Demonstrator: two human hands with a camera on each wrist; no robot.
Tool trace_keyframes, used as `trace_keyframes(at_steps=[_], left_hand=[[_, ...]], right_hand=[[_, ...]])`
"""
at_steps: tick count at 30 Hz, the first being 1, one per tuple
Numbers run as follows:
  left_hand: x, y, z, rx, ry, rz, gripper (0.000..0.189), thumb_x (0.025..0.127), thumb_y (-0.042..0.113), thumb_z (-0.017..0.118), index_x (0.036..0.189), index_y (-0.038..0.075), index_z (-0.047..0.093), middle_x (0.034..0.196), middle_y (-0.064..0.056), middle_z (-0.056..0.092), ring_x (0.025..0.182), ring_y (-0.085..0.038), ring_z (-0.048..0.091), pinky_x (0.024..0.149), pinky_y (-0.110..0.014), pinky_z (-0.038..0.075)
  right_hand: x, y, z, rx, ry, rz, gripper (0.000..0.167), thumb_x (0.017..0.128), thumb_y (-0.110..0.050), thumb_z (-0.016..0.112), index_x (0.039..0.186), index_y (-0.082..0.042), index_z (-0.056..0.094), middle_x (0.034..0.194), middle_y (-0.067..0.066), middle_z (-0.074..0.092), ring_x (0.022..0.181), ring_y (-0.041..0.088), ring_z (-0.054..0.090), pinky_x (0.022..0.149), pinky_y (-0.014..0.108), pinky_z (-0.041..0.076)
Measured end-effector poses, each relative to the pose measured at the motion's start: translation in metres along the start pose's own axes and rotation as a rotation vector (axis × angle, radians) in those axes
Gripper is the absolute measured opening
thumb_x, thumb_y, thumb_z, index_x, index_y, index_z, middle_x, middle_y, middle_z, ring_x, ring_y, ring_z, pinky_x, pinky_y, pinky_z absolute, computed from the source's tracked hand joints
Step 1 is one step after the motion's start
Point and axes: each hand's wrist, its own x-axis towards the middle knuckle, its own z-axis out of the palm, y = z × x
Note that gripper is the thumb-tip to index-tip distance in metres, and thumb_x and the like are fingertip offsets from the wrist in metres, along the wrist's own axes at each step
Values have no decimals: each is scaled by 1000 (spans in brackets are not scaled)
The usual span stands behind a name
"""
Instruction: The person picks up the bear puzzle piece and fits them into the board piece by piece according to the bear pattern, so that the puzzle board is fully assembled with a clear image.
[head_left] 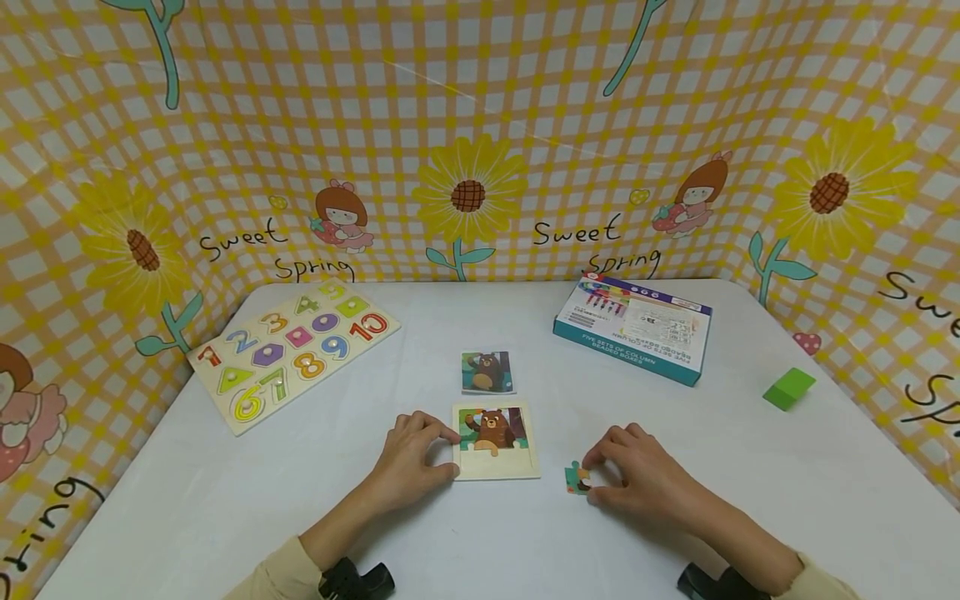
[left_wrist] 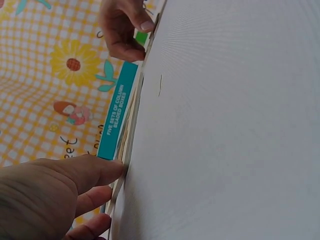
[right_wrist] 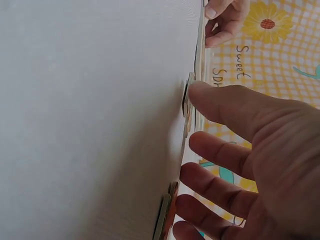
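Observation:
A wooden puzzle board (head_left: 495, 465) with a brown bear picture lies in front of me, its lower strip bare wood. My left hand (head_left: 408, 462) touches the board's left edge, thumb and forefinger spread apart. To the right of the board, a small jigsaw piece (head_left: 573, 479), teal with orange and dark patches, lies at the fingertips of my right hand (head_left: 648, 475). Thumb and forefinger pinch that piece by its right side. In the right wrist view the thumb presses on the jigsaw piece (right_wrist: 188, 97), and another thin orange-edged piece (right_wrist: 167, 212) shows below the fingers.
A bear picture tile (head_left: 487, 372) lies just behind the board. Back left is a number and shape board (head_left: 300, 387); back right, a teal-sided box (head_left: 633, 329). A green block (head_left: 789, 389) stands far right. A checked cloth (head_left: 480, 108) hangs behind the white table (head_left: 480, 542).

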Motion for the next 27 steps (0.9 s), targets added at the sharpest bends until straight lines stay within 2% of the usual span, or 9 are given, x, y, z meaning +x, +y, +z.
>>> trace_keyframes(at_steps=[17,27], left_hand=[[0,0,1,-7,-5,-9,28,74,18,75,101,16,68,105,-3,54,103,-21,41,88,-41,30],[1,-1,1,-5,-4,-12,28,74,18,75,101,15,68,106,-3,54,103,-21,41,88,-41,31]], right_hand=[[-3,3,6,-2,27,-6,25,68,-29,82,88,-27,67,89,-15,52,84,7,36,70,22,32],[0,-2,2,-1,47,-26,24,70,-27,80,91,-26,67,93,-14,56,88,8,39,74,26,36]])
